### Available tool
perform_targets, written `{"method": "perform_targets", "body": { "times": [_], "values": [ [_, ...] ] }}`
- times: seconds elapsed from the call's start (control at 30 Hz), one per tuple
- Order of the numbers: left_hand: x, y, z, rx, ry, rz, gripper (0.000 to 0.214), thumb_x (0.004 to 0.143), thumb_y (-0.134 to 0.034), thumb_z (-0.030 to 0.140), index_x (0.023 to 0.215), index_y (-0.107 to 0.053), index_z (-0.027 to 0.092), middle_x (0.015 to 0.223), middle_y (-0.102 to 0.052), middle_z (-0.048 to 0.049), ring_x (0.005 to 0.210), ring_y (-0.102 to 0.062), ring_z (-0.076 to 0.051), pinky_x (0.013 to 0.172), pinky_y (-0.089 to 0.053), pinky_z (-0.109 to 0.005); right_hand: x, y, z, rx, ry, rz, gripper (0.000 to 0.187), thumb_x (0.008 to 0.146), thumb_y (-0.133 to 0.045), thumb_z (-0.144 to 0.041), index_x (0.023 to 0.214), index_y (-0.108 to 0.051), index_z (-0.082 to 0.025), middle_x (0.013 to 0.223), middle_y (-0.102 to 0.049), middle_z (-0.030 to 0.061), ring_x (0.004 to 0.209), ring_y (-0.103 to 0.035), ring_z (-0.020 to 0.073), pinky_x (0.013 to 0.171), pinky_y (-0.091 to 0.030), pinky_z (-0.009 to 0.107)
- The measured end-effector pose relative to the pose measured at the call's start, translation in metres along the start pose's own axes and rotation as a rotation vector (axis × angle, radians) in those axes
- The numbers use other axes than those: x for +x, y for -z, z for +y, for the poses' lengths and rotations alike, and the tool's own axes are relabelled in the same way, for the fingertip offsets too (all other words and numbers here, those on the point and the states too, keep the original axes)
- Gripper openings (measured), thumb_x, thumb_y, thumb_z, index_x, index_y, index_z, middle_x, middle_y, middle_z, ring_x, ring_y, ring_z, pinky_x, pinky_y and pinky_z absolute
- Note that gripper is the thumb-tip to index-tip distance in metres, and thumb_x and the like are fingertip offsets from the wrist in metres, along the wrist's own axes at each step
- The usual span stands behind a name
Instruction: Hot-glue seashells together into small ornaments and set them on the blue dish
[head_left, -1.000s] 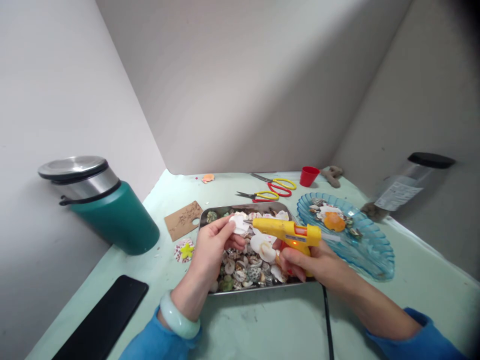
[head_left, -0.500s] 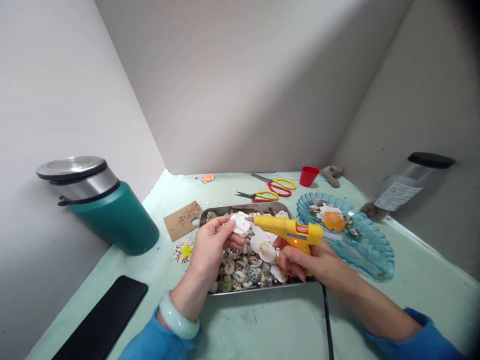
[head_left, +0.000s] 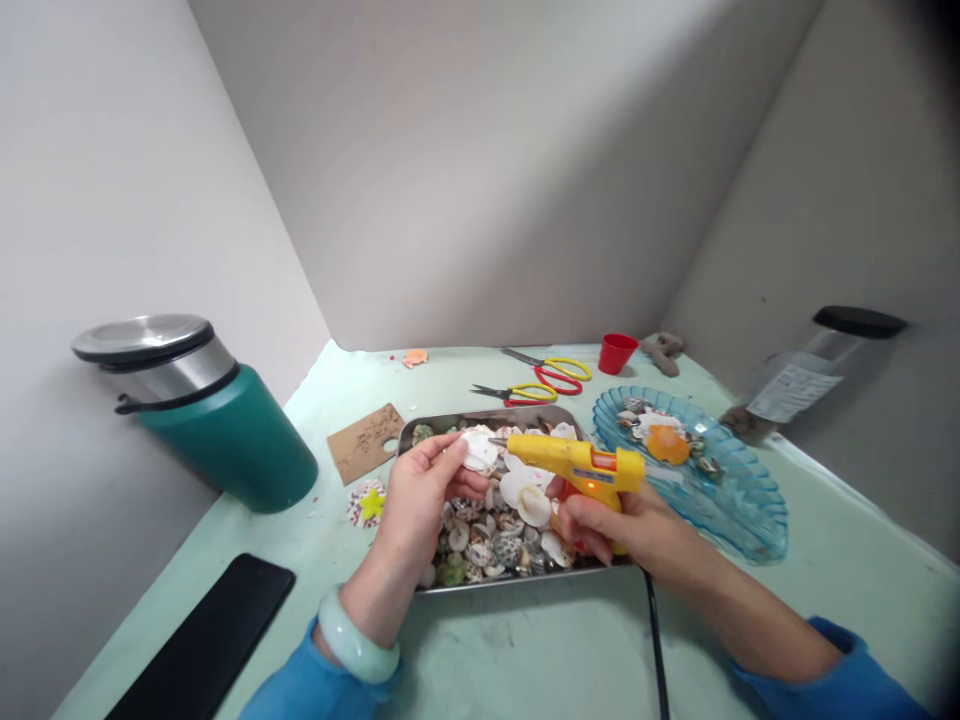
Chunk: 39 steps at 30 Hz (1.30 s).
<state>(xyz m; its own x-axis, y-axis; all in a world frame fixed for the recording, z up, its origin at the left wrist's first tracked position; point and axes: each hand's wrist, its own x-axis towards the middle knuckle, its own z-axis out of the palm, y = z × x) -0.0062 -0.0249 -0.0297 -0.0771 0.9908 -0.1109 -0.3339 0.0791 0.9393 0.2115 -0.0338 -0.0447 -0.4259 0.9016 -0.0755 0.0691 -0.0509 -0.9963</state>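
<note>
My left hand (head_left: pixel 421 500) pinches a white shell (head_left: pixel 478 449) above a metal tray (head_left: pixel 480 583) filled with several mixed seashells. My right hand (head_left: pixel 611 528) grips a yellow glue gun (head_left: pixel 577 462) whose orange light glows. The gun's nozzle points left and sits right at the shell's edge. Its black cord (head_left: pixel 657 640) runs down toward me across the pale green table. A pale bangle circles my left wrist, and both sleeves are blue.
A blue glass shell-shaped dish (head_left: pixel 739 500) with shells lies right of the tray. Behind stand a red cup (head_left: pixel 617 352) and two pairs of scissors (head_left: pixel 551 374). A green lidded bin (head_left: pixel 214 415), a cardboard tag (head_left: pixel 366 438), a yellow star piece (head_left: pixel 370 502) and a black phone (head_left: pixel 206 640) are left. A clear jar (head_left: pixel 814 370) leans right.
The glue gun drew back slightly to the right, then its nozzle came back against the white shell. My left hand holds the shell almost still.
</note>
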Motion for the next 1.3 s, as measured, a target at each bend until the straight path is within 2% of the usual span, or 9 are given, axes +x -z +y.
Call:
{"method": "perform_targets", "body": {
  "times": [0.2, 0.43, 0.63, 0.87, 1.07, 1.3],
  "values": [
    [0.0011, 0.0014, -0.0009, 0.013, -0.019, 0.018, 0.036, 0.074, -0.072, 0.031, 0.099, -0.060, 0.007, 0.054, -0.067, -0.0026, 0.046, -0.061, -0.011, 0.049, -0.051, -0.019, -0.0004, -0.0002, -0.0013, 0.001, -0.010, -0.001, 0.031, 0.081, -0.061, -0.047, 0.092, -0.059, -0.018, 0.055, -0.055, -0.0045, 0.045, -0.043, 0.0092, 0.051, -0.042, 0.025],
    [0.0004, -0.0001, -0.0008, 0.070, -0.059, 0.030, 0.039, 0.074, -0.071, 0.033, 0.101, -0.061, 0.007, 0.056, -0.068, -0.0033, 0.047, -0.062, -0.012, 0.050, -0.052, -0.021, 0.0015, 0.0006, 0.0019, 0.022, 0.014, 0.004, 0.031, 0.083, -0.060, -0.047, 0.095, -0.059, -0.019, 0.057, -0.056, -0.0051, 0.044, -0.041, 0.0078, 0.052, -0.040, 0.025],
    [0.0006, 0.0013, -0.0013, 0.070, -0.081, 0.065, 0.041, 0.073, -0.072, 0.035, 0.101, -0.060, 0.007, 0.053, -0.067, -0.0037, 0.047, -0.061, -0.012, 0.050, -0.052, -0.021, -0.0001, 0.0003, -0.0002, 0.013, -0.001, -0.027, 0.035, 0.081, -0.062, -0.051, 0.092, -0.059, -0.017, 0.048, -0.048, -0.0067, 0.048, -0.046, 0.0100, 0.053, -0.042, 0.025],
    [0.0012, 0.0022, -0.0031, 0.068, -0.079, 0.043, 0.039, 0.072, -0.072, 0.035, 0.099, -0.061, 0.009, 0.052, -0.067, -0.0024, 0.045, -0.061, -0.012, 0.049, -0.050, -0.020, 0.0026, 0.0013, 0.0029, 0.034, 0.042, 0.010, 0.033, 0.083, -0.062, -0.049, 0.092, -0.059, -0.018, 0.061, -0.059, -0.0027, 0.044, -0.040, 0.0062, 0.046, -0.035, 0.023],
    [0.0021, 0.0028, -0.0026, 0.073, -0.074, 0.066, 0.041, 0.073, -0.072, 0.034, 0.100, -0.059, 0.007, 0.051, -0.067, -0.0038, 0.045, -0.060, -0.012, 0.049, -0.050, -0.020, 0.0028, 0.0021, 0.0047, 0.044, 0.053, 0.025, 0.034, 0.083, -0.062, -0.051, 0.092, -0.059, -0.018, 0.056, -0.055, -0.0041, 0.046, -0.041, 0.0076, 0.048, -0.037, 0.023],
    [0.0015, 0.0010, -0.0010, 0.093, -0.047, 0.062, 0.042, 0.072, -0.072, 0.035, 0.100, -0.060, 0.007, 0.052, -0.067, -0.0036, 0.045, -0.060, -0.012, 0.050, -0.051, -0.021, 0.0016, 0.0021, 0.0042, 0.011, 0.024, 0.012, 0.035, 0.083, -0.062, -0.050, 0.094, -0.059, -0.017, 0.060, -0.059, -0.0034, 0.044, -0.040, 0.0064, 0.049, -0.038, 0.024]
  ]
}}
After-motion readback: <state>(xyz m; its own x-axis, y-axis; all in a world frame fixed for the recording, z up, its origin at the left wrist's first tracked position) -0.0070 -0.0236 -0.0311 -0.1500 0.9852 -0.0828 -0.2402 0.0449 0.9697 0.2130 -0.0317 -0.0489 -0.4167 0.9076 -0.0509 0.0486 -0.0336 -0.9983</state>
